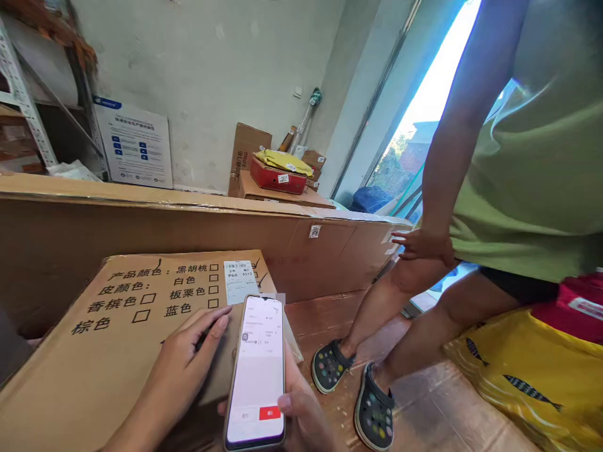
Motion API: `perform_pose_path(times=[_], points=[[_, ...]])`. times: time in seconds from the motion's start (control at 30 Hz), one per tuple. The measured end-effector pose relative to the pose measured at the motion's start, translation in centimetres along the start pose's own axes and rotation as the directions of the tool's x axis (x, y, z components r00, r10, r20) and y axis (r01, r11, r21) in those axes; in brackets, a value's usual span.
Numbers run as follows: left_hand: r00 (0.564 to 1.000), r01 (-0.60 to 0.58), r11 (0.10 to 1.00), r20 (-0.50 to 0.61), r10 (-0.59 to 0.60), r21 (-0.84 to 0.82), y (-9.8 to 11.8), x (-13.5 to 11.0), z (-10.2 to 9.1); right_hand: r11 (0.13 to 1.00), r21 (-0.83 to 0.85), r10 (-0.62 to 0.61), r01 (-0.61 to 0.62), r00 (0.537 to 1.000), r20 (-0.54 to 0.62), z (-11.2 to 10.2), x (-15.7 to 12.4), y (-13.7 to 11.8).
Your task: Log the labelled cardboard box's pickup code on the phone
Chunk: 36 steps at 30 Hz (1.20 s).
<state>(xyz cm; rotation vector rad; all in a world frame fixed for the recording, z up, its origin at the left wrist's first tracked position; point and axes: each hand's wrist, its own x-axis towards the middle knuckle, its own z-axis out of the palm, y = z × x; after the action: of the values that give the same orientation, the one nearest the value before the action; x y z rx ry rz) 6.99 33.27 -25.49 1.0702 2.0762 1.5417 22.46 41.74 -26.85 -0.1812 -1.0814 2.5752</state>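
A smartphone (257,376) with a lit, mostly white screen is upright in my right hand (304,402). My right thumb rests at the red button low on the screen. Just left of the phone, my left hand (188,351) hovers over a large cardboard box (117,364); index finger and thumb point toward the phone with a gap between them, holding nothing. The other left fingers are mostly hidden. Black Chinese print and tick squares cover the box top. A white shipping label (240,280) is stuck near its far right corner, right above the phone.
A long cardboard carton (211,229) stands behind the box. Beyond it are a red parcel (276,176), a yellow packet (285,161) and a notice board (136,147). At right stands another person (527,157) in clogs, beside a yellow fish-patterned bag (527,370).
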Motion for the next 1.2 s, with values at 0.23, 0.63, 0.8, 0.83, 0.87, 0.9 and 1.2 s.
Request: perform_pose_path(times=[0.23,0.63,0.8,0.83,0.87,0.9,1.2], points=[[0.947,0.321,0.794,0.160,-0.279,-0.516,1.5,0.1,0.2,0.992,-0.121,0.043,-0.045,0.999,-0.018,0.8,-0.1,1.0],[0.951,0.308,0.807,0.164,-0.262,-0.503,1.0,-0.3,0.6,0.996,-0.088,-0.003,0.005,1.000,0.024,0.2,-0.1,2.2],[0.942,0.308,0.759,0.075,-0.327,-0.573,1.0,-0.7,1.7,0.998,-0.056,-0.023,0.014,0.987,-0.161,1.0,-0.1,2.4],[0.944,0.302,0.763,0.068,-0.323,-0.571,1.1,-0.7,1.8,0.998,-0.060,-0.034,0.023,0.980,-0.196,1.0,0.0,2.6],[0.946,0.298,0.769,0.064,-0.319,-0.565,1.1,-0.8,1.8,0.998,-0.064,-0.042,0.028,0.974,-0.221,0.9,0.1,2.9],[0.946,0.299,0.774,0.067,-0.318,-0.558,1.0,-0.8,1.8,0.997,-0.068,-0.047,0.032,0.969,-0.242,0.9,0.2,3.1],[0.955,0.272,0.818,0.041,-0.292,-0.508,0.7,-0.7,1.8,0.997,-0.076,-0.032,0.007,0.942,-0.333,0.6,0.1,3.3]])
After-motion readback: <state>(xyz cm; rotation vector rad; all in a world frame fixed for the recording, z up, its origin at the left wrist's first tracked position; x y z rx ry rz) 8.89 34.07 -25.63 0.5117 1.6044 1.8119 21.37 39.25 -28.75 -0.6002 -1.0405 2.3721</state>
